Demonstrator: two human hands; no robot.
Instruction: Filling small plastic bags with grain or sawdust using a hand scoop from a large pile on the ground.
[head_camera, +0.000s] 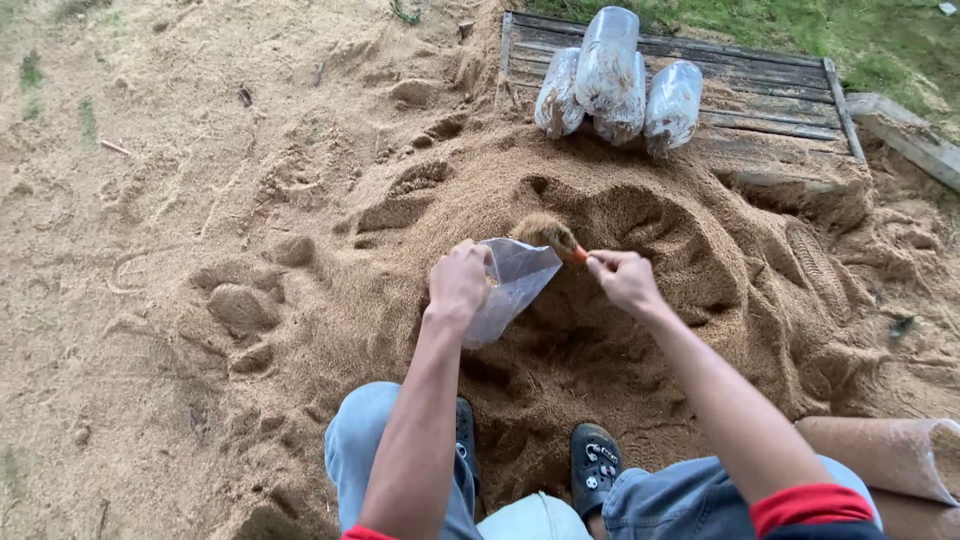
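Head view: dark shoes (596, 466) are planted at the foot of the sawdust heap (640, 300), and just above them a clear plastic bag (512, 285) is gripped at its mouth by the left hand (458, 283). A heaped scoop (548, 235) is pinched by its orange handle in the right hand (625, 279), right at the bag's opening. Farther back, four filled bags (612, 85) are seen stacked on a wooden pallet (770, 110).

My left hand (458, 282) holds open a clear, thin plastic bag (512, 285) over the sawdust. Four clear, cylinder-shaped plastic bags packed with pale brown sawdust (612, 82) lie stacked on weathered wooden boards (770, 110) ahead. Another filled bag (885, 455) lies beside my right knee.
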